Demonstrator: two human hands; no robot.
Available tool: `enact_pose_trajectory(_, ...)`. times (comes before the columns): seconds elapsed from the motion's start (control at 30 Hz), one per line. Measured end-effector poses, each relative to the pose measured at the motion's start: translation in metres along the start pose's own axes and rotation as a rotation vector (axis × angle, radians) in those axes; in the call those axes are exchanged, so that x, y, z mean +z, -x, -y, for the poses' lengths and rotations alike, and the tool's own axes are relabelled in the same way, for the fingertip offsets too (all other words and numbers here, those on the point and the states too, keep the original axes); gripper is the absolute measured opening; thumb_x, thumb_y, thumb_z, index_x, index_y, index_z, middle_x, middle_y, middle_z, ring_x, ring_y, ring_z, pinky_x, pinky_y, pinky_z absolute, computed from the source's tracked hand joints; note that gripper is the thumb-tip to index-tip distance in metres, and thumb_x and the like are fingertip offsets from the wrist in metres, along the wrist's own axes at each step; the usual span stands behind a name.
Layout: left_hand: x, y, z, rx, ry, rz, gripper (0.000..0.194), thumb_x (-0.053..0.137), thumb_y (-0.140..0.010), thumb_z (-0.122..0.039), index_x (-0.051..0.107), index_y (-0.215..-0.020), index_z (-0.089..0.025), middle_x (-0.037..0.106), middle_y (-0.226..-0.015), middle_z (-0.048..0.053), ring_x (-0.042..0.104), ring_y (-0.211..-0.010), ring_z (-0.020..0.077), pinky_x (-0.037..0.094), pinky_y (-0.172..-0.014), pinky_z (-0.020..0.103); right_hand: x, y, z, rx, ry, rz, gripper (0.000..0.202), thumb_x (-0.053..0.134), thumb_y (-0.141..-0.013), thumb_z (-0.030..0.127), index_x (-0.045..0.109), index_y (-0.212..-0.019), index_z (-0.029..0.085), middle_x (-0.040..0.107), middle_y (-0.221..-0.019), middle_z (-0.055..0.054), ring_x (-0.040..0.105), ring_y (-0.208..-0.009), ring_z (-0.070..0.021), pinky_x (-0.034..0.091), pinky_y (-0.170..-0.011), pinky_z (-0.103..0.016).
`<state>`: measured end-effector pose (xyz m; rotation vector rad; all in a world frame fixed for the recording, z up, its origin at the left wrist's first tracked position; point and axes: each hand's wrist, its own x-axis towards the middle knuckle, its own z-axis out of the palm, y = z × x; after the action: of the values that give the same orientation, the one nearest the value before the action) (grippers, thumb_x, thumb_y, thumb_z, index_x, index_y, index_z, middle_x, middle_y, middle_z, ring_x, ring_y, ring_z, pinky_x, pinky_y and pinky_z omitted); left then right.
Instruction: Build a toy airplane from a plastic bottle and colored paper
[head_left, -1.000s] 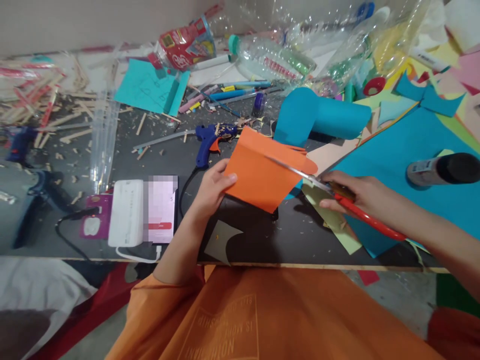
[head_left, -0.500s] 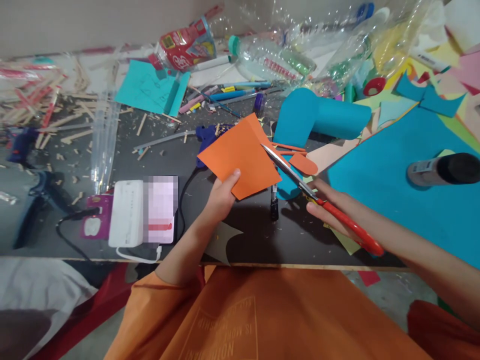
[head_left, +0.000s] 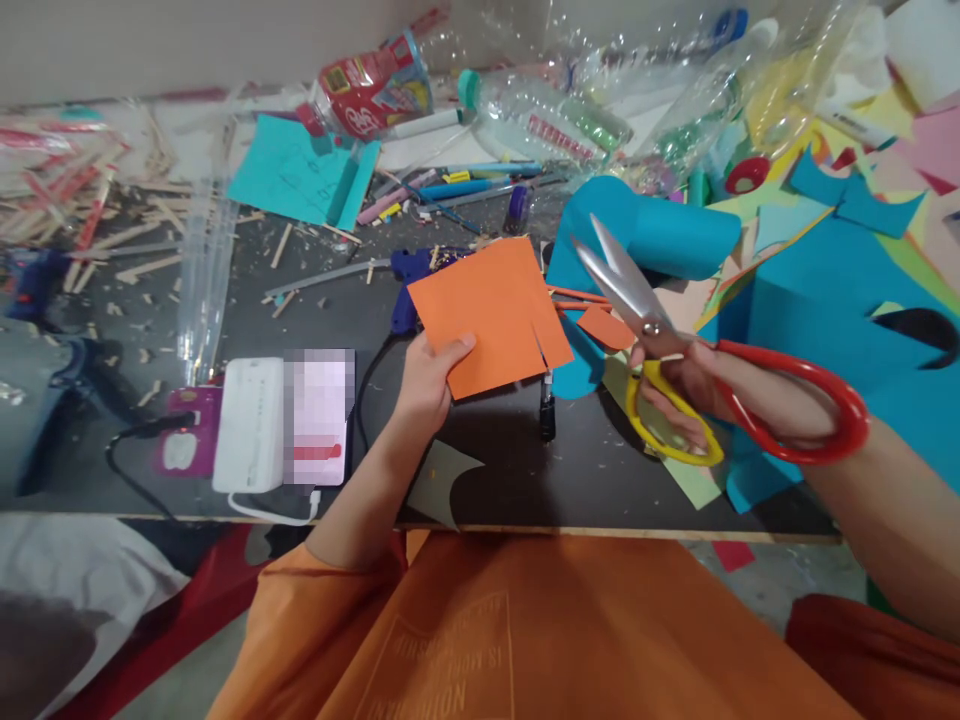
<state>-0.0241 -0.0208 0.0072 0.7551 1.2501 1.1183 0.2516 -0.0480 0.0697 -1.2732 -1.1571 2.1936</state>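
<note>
Head view: the person's left hand (head_left: 431, 380) pinches the orange paper sheet (head_left: 487, 315) at its eight o'clock edge, thumb on top, the fingers beneath hidden. The sheet sits mid-view above the table, with a short slit (head_left: 539, 343) running in from its four o'clock edge. At three o'clock of it, the right hand (head_left: 742, 387) grasps the scissors (head_left: 652, 329) by the red and yellow handles; how the fingers thread the loops is hard to make out. The blades stand parted, clear of the paper and aimed toward ten o'clock.

For a clean cut, the person would probably do best to hold the sheet flat, seat the slit deep between the blades, and turn the paper rather than the wrist, the left thumb kept off the cutting line.

Room is best toward six o'clock, where dark tabletop reaches the table's front edge (head_left: 570, 532), though a black marker (head_left: 548, 415) lies at five and a grey paper scrap (head_left: 444, 485) at seven. The glue gun (head_left: 405, 300) at ten and rolled blue card (head_left: 682, 240) at two crowd the far side.
</note>
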Motion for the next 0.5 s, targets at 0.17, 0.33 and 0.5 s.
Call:
enact_pose_trajectory(0.17, -0.003, 0.005, -0.009, -0.149, -0.042, 0.113, 0.036, 0.075, -0.060, -0.037, 0.066, -0.087, -0.016, 0.075, -0.088, 0.007, 0.072, -0.080, 0.0226, 0.058, -0.066, 0.028, 0.005, -0.030, 0.000, -0.091, -0.113, -0.174, 0.036, 0.054, -0.084, 0.056, 0.049, -0.101, 0.025, 0.057, -0.069, 0.003, 0.049, -0.045, -0.0095, 0.042, -0.043, -0.025)
enact_pose_trajectory(0.33, -0.004, 0.001, -0.007, -0.289, -0.065, 0.292, 0.035, 0.078, -0.055, -0.035, 0.069, -0.082, -0.015, 0.074, -0.079, 0.006, 0.070, -0.069, 0.0193, 0.054, -0.060, 0.025, 0.022, -0.052, 0.002, -0.152, -0.053, -0.151, 0.035, 0.067, -0.073, 0.055, 0.056, -0.077, 0.021, 0.059, -0.059, 0.001, 0.054, -0.047, -0.0126, 0.046, -0.045, -0.026)
enact_pose_trajectory(0.5, -0.006, -0.004, 0.001, -0.153, -0.191, 0.259, 0.038, 0.074, -0.061, -0.046, 0.070, -0.084, -0.015, 0.074, -0.075, 0.007, 0.071, -0.073, 0.0226, 0.055, -0.060, 0.028, 0.032, -0.066, -0.003, -0.172, -0.052, -0.201, 0.023, 0.070, -0.072, 0.041, 0.063, -0.083, 0.023, 0.064, -0.064, 0.000, 0.062, -0.059, -0.0190, 0.054, -0.057, -0.034)
